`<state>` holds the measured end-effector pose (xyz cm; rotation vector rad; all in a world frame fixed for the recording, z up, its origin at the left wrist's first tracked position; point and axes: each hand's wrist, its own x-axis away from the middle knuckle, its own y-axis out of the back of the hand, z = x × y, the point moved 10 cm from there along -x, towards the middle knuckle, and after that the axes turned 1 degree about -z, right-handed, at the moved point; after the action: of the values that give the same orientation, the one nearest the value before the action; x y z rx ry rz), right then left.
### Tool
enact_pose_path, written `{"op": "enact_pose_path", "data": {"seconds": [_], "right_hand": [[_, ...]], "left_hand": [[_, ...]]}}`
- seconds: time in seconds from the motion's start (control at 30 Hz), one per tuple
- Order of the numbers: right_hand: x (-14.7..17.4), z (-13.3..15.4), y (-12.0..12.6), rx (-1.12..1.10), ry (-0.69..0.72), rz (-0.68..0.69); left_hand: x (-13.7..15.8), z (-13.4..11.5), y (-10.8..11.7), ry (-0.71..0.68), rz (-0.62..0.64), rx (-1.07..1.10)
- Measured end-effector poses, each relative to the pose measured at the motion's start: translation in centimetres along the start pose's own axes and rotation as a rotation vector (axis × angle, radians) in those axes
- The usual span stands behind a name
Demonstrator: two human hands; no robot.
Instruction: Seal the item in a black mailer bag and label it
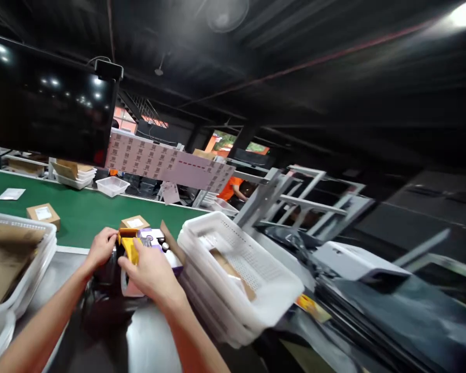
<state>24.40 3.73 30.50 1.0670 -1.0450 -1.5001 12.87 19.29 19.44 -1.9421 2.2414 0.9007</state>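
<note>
A stack of white baskets [252,280] is sitting tilted at the right of the steel counter [147,342], holding what looks like cardboard, and more white bins [19,269] with flat cardboard are lying at the left. Both hands are meeting over a yellow-and-purple box [151,246] near the counter's far edge, beside the green belt [77,212] (its print is too blurred to read). The left hand [101,247] is curling its grip on the box's left end, while the right hand [151,272] is lying flat on top, fingers together.

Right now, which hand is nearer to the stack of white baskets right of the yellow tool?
The right hand. It lies on the yellow tool, just left of the stack of white baskets. The left hand grips the tool's far side, farther from the baskets.
</note>
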Motion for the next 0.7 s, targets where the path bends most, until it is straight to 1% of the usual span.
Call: {"op": "enact_pose_path", "data": {"seconds": [0.07, 0.13, 0.2, 0.23, 0.33, 0.4, 0.43, 0.5, 0.57, 0.63, 0.67, 0.7], "right_hand": [[-2.2, 0.9, -0.7, 0.113, -0.050, 0.041], [-4.6, 1.3, -1.3, 0.111, -0.070, 0.059], [-6.8, 1.7, -1.8, 0.078, -0.066, 0.076], [-7.8, 1.8, -1.9, 0.073, -0.072, 0.089], [-10.1, 2.3, -1.6, 0.075, -0.107, 0.130], [-10.5, 2.5, -1.2, 0.076, -0.118, 0.144], [-10.1, 2.5, -1.0, 0.083, -0.113, 0.138], [-7.6, 2.2, -1.5, 0.109, -0.097, 0.106], [-2.7, 0.9, -3.5, 0.129, -0.109, 0.070], [3.7, -1.9, -7.3, 0.104, -0.212, 0.075], [7.0, -3.1, -9.4, 0.064, -0.222, 0.046], [10.0, -4.0, -11.6, 0.006, -0.194, 0.023]], "left_hand": [[0.4, 1.0, 0.1, -0.036, 0.057, -0.035], [1.7, 1.5, -0.4, -0.099, 0.200, -0.117], [3.1, 1.9, -1.0, -0.145, 0.356, -0.270], [3.5, 2.1, -1.1, -0.159, 0.400, -0.365], [3.3, 2.0, -0.8, -0.193, 0.396, -0.593], [3.0, 1.6, -0.9, -0.238, 0.365, -0.639], [2.9, 1.4, -1.0, -0.261, 0.350, -0.640], [3.0, 1.3, -1.2, -0.308, 0.320, -0.630], [3.2, 1.4, -1.3, -0.336, 0.304, -0.630], [3.4, 1.6, -1.6, -0.341, 0.315, -0.639], [3.3, 1.6, -1.7, -0.336, 0.329, -0.644], [3.1, 1.6, -1.8, -0.325, 0.340, -0.647]]}}
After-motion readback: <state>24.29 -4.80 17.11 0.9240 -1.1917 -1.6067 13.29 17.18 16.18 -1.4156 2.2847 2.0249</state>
